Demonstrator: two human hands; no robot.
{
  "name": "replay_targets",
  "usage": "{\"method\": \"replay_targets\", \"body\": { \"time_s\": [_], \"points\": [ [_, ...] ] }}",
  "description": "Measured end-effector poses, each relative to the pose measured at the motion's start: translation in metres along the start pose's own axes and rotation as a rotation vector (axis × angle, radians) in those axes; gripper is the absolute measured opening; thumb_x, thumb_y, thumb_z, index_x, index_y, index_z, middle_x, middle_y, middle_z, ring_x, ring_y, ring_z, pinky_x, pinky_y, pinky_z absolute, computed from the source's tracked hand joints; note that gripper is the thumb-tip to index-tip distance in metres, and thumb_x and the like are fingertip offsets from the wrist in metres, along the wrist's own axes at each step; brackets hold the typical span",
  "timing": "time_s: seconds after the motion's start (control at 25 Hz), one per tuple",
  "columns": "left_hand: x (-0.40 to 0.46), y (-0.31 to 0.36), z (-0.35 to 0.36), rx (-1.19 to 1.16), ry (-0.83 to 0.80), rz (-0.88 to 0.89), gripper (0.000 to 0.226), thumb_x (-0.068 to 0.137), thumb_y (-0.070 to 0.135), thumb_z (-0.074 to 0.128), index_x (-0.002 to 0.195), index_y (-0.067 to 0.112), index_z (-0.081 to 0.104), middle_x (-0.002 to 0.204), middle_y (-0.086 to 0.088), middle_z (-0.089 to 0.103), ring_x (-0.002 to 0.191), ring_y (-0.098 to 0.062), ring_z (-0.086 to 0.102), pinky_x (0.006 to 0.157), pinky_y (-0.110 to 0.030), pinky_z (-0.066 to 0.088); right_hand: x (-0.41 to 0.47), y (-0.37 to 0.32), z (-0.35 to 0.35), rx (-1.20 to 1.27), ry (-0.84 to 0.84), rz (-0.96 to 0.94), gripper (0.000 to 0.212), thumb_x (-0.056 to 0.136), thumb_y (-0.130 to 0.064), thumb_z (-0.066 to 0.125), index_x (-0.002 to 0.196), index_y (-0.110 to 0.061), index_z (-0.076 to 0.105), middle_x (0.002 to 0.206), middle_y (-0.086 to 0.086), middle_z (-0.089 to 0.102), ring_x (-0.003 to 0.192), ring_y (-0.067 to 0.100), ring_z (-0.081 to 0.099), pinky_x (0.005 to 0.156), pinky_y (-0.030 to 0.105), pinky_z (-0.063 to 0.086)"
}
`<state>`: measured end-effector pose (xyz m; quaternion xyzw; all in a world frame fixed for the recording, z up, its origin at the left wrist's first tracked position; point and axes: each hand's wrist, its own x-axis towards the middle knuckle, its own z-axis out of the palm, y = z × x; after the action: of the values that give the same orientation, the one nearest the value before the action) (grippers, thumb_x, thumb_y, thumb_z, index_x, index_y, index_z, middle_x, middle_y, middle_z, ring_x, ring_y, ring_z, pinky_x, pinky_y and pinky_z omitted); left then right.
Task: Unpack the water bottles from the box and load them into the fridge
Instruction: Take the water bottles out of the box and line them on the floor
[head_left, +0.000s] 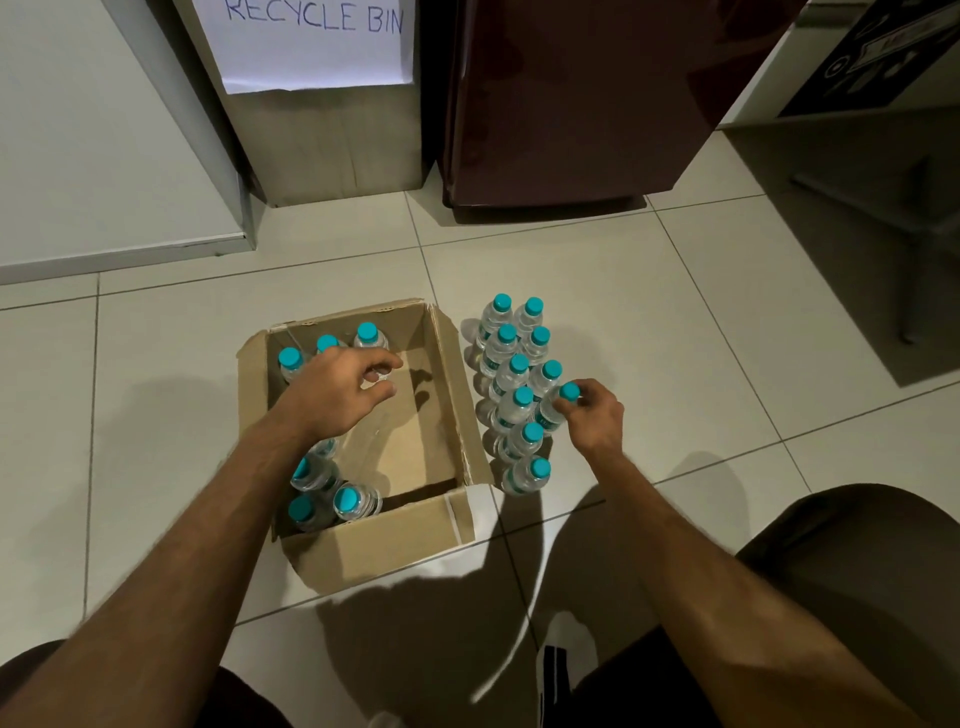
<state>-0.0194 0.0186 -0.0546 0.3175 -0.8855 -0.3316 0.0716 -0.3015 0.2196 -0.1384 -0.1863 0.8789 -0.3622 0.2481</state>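
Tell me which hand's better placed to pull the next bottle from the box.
Left. The left hand is already inside the box, fingers curled over a bottle. The right hand is outside it, pinching the cap of a bottle on the floor.

home/pantry corner | tiled floor (675, 291) | maroon fridge (561, 104) | cardboard "RECYCLE BIN" (322, 130) by wall

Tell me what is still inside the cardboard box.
The cardboard box holds three upright bottles at the far end and several near the front corner. The left hand and forearm cover others.
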Motion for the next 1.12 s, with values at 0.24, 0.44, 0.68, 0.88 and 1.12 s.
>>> {"method": "replay_targets", "body": {
  "time_s": [0.24,0.44,0.68,0.88,1.12],
  "points": [
    [-0.001,-0.005,0.002,0.019,-0.052,-0.024,0.033,0.094,0.020,0.066,0.126,0.011,0.064,0.112,-0.004,0.067,0.092,-0.009,0.059,0.077,-0.022,0.048,-0.003,0.006,0.009,-0.048,-0.077,-0.006,0.025,0.092,-0.016,0.069,0.115,-0.012,0.062,0.112,0.005,0.067,0.093,0.018,0.061,0.085,0.028,0.049],
    [-0.004,-0.022,0.019,0.047,-0.403,-0.236,0.012,0.087,0.014,0.067,0.095,0.024,0.065,0.092,0.001,0.065,0.086,-0.016,0.064,0.080,-0.036,0.056,-0.001,0.004,0.014,-0.067,-0.109,-0.009,0.026,0.092,-0.019,0.069,0.116,-0.013,0.058,0.114,0.004,0.065,0.094,0.017,0.059,0.088,0.030,0.051],
    [-0.017,-0.028,0.044,0.172,-0.704,-0.412,0.024,0.077,0.017,0.082,0.091,0.028,0.066,0.102,0.003,0.063,0.091,-0.016,0.062,0.081,-0.030,0.056,-0.002,-0.003,0.012,-0.075,-0.073,-0.065,0.040,0.092,-0.021,0.068,0.130,-0.018,0.056,0.132,0.002,0.058,0.115,0.018,0.056,0.092,0.028,0.047],
    [-0.018,-0.026,0.053,0.271,-0.827,-0.475,0.033,0.074,0.015,0.084,0.103,0.013,0.067,0.106,-0.003,0.067,0.094,-0.021,0.065,0.081,-0.030,0.057,-0.014,-0.036,0.016,0.011,0.028,-0.224,0.042,0.094,-0.024,0.062,0.134,-0.029,0.050,0.130,-0.004,0.057,0.119,0.012,0.050,0.093,0.026,0.046],
    [-0.010,-0.033,0.045,0.151,-0.674,-0.477,0.020,0.078,0.006,0.075,0.088,0.019,0.064,0.097,-0.002,0.064,0.083,-0.017,0.060,0.064,-0.024,0.049,-0.055,-0.064,0.036,0.143,0.028,-0.456,0.030,0.095,-0.014,0.057,0.125,-0.018,0.060,0.122,0.000,0.062,0.113,0.011,0.057,0.090,0.022,0.053]
  ]
}}
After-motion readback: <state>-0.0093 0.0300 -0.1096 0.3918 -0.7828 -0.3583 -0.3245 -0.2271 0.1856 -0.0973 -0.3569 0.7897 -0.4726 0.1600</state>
